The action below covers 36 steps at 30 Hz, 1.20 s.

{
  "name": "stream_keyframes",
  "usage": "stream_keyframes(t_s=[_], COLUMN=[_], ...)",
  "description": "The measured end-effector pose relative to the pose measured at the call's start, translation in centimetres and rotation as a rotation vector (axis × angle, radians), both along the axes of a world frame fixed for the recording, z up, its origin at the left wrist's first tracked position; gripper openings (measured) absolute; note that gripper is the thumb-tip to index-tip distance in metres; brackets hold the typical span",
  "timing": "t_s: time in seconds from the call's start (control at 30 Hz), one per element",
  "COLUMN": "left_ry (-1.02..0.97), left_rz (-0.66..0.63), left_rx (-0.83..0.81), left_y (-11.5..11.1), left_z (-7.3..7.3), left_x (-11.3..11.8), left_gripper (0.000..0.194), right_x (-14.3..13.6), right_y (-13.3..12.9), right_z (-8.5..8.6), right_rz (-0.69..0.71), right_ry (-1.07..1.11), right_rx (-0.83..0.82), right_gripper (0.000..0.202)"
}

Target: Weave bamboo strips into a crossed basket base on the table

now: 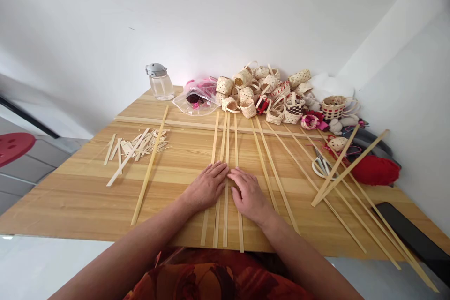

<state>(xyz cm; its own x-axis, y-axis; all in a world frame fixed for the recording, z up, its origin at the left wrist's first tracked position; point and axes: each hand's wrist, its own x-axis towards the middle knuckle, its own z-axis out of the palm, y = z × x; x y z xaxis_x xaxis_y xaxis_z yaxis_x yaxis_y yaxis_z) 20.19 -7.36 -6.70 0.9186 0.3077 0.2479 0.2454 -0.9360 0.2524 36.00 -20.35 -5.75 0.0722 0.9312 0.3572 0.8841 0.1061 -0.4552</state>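
Several long, pale bamboo-like strips [226, 227] lie side by side on the table in front of me, running away from the near edge. My left hand [206, 187] rests flat across the left strips, fingers stretched out. Close beside it, my right hand [249, 196] lies over a strip [241, 230] on the right, its fingers slightly bent and thumb apart. The fingertips of both hands nearly meet at the middle strips. Neither hand appears to grip anything; the strip parts beneath the palms are hidden.
Small woven baskets [248, 108] are heaped at the back. Short offcuts [140, 145] lie left, near a bottle [161, 85] and plastic bag [195, 103]. To the right are more strips [281, 185], scissors [320, 168], red yarn [374, 169] and a black phone [411, 234].
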Motion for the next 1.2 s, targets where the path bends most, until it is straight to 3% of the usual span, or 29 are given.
stream_keyframes(t_s=[1.2], left_ry=[-0.137], left_rz=[-0.004], left_rx=[-0.044], left_y=[0.08], left_z=[0.02], left_x=[-0.07], left_gripper=[0.045], right_x=[0.23], right_y=[0.08], right_z=[-0.29], right_rz=[0.007], right_ry=[-0.076], right_rx=[0.0], right_gripper=[0.048])
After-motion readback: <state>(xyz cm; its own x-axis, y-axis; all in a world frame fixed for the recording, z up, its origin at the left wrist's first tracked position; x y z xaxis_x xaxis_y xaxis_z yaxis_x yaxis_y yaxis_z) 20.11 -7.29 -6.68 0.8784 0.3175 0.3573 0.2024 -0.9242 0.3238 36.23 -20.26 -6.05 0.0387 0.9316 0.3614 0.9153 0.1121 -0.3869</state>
